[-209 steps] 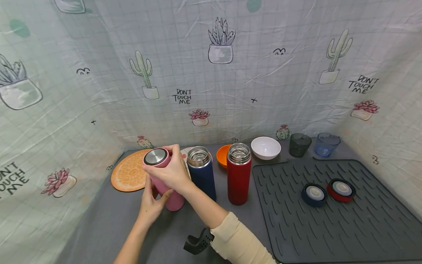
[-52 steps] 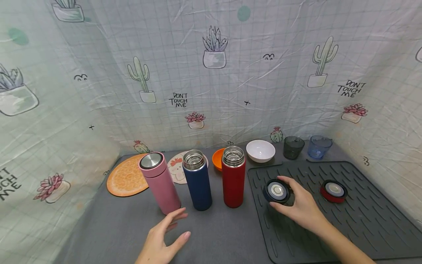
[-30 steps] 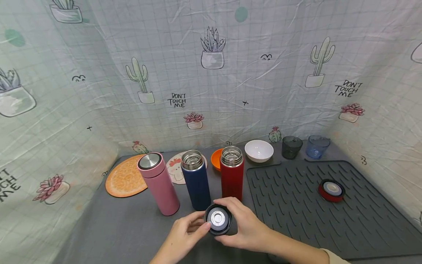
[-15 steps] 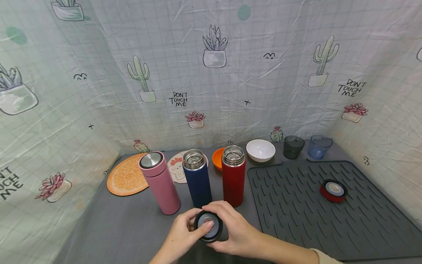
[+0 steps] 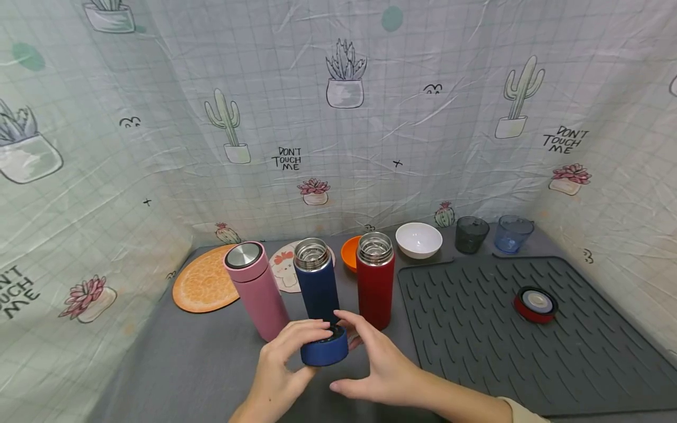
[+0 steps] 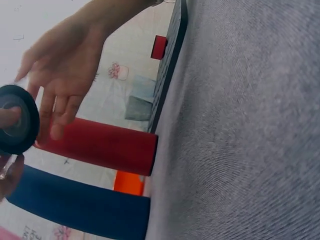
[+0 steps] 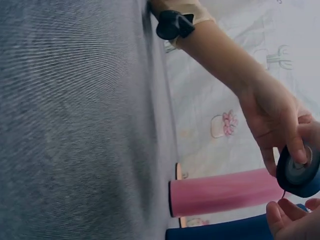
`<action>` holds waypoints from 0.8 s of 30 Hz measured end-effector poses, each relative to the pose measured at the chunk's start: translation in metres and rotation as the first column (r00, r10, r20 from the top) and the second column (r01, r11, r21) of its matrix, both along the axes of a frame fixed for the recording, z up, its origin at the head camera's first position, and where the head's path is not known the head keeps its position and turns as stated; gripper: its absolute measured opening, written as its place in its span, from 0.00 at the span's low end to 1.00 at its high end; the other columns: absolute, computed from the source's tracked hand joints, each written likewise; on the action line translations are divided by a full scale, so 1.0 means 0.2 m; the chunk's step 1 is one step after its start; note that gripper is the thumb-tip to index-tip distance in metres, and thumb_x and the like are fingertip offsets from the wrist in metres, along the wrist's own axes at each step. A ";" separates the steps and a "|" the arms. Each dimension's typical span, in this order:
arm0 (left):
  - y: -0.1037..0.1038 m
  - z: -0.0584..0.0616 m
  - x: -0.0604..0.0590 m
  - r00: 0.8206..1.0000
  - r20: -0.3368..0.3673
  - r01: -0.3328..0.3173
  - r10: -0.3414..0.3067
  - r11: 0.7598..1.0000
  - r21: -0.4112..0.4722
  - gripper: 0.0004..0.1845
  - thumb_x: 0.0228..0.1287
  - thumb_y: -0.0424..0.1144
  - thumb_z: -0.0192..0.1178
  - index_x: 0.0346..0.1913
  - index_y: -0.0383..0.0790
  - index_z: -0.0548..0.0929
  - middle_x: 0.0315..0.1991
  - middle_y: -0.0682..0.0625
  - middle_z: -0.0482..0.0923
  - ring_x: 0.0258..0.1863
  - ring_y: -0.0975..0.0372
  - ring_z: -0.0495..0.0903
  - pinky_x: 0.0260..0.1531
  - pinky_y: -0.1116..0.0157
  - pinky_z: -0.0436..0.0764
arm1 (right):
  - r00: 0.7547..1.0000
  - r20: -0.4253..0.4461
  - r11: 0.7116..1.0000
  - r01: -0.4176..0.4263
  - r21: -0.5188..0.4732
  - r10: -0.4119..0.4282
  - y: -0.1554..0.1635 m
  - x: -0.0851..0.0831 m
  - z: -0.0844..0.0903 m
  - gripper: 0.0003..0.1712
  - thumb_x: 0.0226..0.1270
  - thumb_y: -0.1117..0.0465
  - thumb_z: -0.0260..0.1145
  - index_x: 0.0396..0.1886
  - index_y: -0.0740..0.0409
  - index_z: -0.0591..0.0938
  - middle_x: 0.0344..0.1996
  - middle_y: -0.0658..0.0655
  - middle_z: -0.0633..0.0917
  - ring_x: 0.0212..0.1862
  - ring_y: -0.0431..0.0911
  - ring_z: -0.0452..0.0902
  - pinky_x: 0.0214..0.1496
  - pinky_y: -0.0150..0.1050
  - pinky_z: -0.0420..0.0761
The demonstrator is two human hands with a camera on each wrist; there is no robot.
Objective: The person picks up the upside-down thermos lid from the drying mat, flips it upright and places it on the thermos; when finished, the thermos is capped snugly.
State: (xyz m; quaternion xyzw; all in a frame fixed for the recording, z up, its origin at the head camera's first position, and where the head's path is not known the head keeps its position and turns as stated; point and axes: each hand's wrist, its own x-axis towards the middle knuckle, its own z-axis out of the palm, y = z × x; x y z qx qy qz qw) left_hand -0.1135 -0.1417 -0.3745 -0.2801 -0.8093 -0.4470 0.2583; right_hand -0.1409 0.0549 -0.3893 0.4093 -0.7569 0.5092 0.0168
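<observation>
Bright, even light — wide-angle edge warp

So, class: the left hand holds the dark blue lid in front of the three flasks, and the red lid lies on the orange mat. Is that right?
Not quite. The left hand does hold the dark blue lid in front of the three flasks, but the red lid lies on the dark grey ribbed mat, not on the orange mat. The head view shows this.
</observation>
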 end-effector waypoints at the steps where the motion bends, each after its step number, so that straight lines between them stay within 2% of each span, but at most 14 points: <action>1: 0.00 0.00 -0.01 0.996 -0.079 0.040 -0.040 0.999 -0.004 0.21 0.45 0.28 0.71 0.45 0.48 0.81 0.45 0.53 0.79 0.47 0.60 0.77 0.47 0.68 0.76 | 0.999 0.031 1.000 -0.011 -0.018 0.012 0.00 0.00 0.01 0.47 0.53 0.52 0.71 0.68 0.43 0.54 0.57 0.49 0.70 0.54 0.43 0.68 0.50 0.38 0.75; 3: 0.00 -0.01 -0.02 0.972 -0.199 0.125 -0.125 0.992 -0.011 0.14 0.53 0.32 0.66 0.45 0.45 0.82 0.47 0.48 0.78 0.50 0.56 0.74 0.51 0.68 0.72 | 0.995 0.085 0.997 -0.043 -0.061 0.049 0.00 -0.01 0.02 0.45 0.54 0.53 0.70 0.67 0.43 0.55 0.58 0.49 0.69 0.56 0.45 0.67 0.52 0.39 0.74; 5: 0.01 -0.02 -0.03 0.937 -0.300 0.181 -0.181 0.983 -0.027 0.09 0.61 0.36 0.60 0.44 0.43 0.81 0.47 0.44 0.78 0.51 0.53 0.73 0.53 0.68 0.71 | 0.988 0.122 0.990 -0.081 -0.113 0.094 0.00 -0.01 0.03 0.44 0.54 0.56 0.70 0.67 0.45 0.56 0.59 0.51 0.69 0.58 0.47 0.66 0.55 0.40 0.72; 6: 0.02 -0.02 -0.04 0.919 -0.341 0.197 -0.198 0.980 -0.037 0.08 0.64 0.37 0.56 0.43 0.42 0.81 0.46 0.43 0.77 0.51 0.52 0.73 0.53 0.67 0.71 | 0.984 0.132 0.985 -0.099 -0.140 0.118 0.00 -0.01 0.04 0.44 0.54 0.57 0.70 0.67 0.46 0.56 0.59 0.52 0.69 0.58 0.48 0.66 0.56 0.40 0.72; 8: 0.03 -0.03 -0.04 0.881 -0.417 0.218 -0.223 0.974 -0.061 0.07 0.66 0.34 0.53 0.41 0.41 0.81 0.46 0.41 0.77 0.51 0.50 0.73 0.52 0.66 0.72 | 0.977 0.138 0.973 -0.133 -0.188 0.160 -0.01 -0.01 0.04 0.44 0.54 0.60 0.70 0.67 0.49 0.57 0.59 0.54 0.69 0.58 0.49 0.67 0.57 0.41 0.71; 9: 0.03 -0.03 -0.04 0.871 -0.433 0.221 -0.230 0.973 -0.071 0.08 0.65 0.31 0.51 0.41 0.40 0.81 0.46 0.41 0.76 0.52 0.50 0.73 0.52 0.65 0.72 | 0.976 0.134 0.968 -0.143 -0.207 0.173 -0.01 -0.01 0.04 0.44 0.53 0.61 0.70 0.67 0.51 0.57 0.58 0.55 0.69 0.58 0.49 0.68 0.57 0.41 0.70; 11: 0.03 -0.03 -0.04 0.864 -0.445 0.219 -0.235 0.972 -0.089 0.14 0.59 0.24 0.49 0.40 0.40 0.81 0.46 0.41 0.76 0.53 0.50 0.72 0.52 0.65 0.72 | 0.975 0.121 0.960 -0.157 -0.232 0.188 -0.02 -0.01 0.04 0.44 0.53 0.62 0.71 0.66 0.54 0.58 0.58 0.56 0.69 0.57 0.49 0.68 0.56 0.42 0.71; 14: 0.02 -0.05 -0.03 0.879 -0.417 0.204 -0.232 0.973 -0.110 0.18 0.50 0.22 0.48 0.41 0.41 0.81 0.46 0.41 0.76 0.55 0.51 0.71 0.54 0.66 0.70 | 0.976 0.104 0.953 -0.159 -0.256 0.191 -0.03 0.00 0.05 0.43 0.51 0.65 0.71 0.64 0.57 0.60 0.57 0.58 0.70 0.54 0.50 0.71 0.51 0.45 0.76; 16: 0.02 -0.06 -0.03 0.888 -0.403 0.186 -0.219 0.975 -0.121 0.14 0.57 0.25 0.49 0.41 0.41 0.81 0.46 0.42 0.76 0.56 0.51 0.71 0.55 0.67 0.69 | 0.979 0.092 0.952 -0.154 -0.265 0.183 -0.03 0.00 0.06 0.41 0.50 0.66 0.72 0.63 0.59 0.61 0.56 0.58 0.71 0.52 0.49 0.72 0.48 0.46 0.77; 17: 0.02 -0.06 -0.03 0.886 -0.411 0.175 -0.213 0.976 -0.127 0.13 0.61 0.27 0.48 0.41 0.41 0.81 0.46 0.42 0.76 0.55 0.51 0.71 0.55 0.66 0.69 | 0.981 0.083 0.951 -0.150 -0.269 0.178 -0.03 0.01 0.07 0.41 0.49 0.67 0.72 0.61 0.61 0.62 0.54 0.59 0.72 0.50 0.49 0.72 0.46 0.46 0.78; 20: 0.02 -0.05 -0.04 0.876 -0.443 0.142 -0.190 0.980 -0.141 0.13 0.69 0.35 0.45 0.40 0.42 0.81 0.45 0.42 0.77 0.54 0.50 0.72 0.56 0.65 0.68 | 0.987 0.047 0.953 -0.138 -0.271 0.156 -0.04 0.02 0.10 0.39 0.47 0.70 0.73 0.58 0.63 0.64 0.52 0.60 0.74 0.49 0.49 0.73 0.46 0.44 0.78; 24: 0.02 -0.04 -0.05 0.855 -0.491 0.110 -0.168 0.983 -0.146 0.11 0.69 0.36 0.47 0.40 0.42 0.82 0.45 0.42 0.77 0.53 0.49 0.72 0.58 0.65 0.66 | 0.991 0.023 0.956 -0.123 -0.266 0.134 -0.04 0.01 0.10 0.39 0.46 0.69 0.73 0.58 0.63 0.65 0.51 0.60 0.74 0.47 0.48 0.75 0.46 0.41 0.78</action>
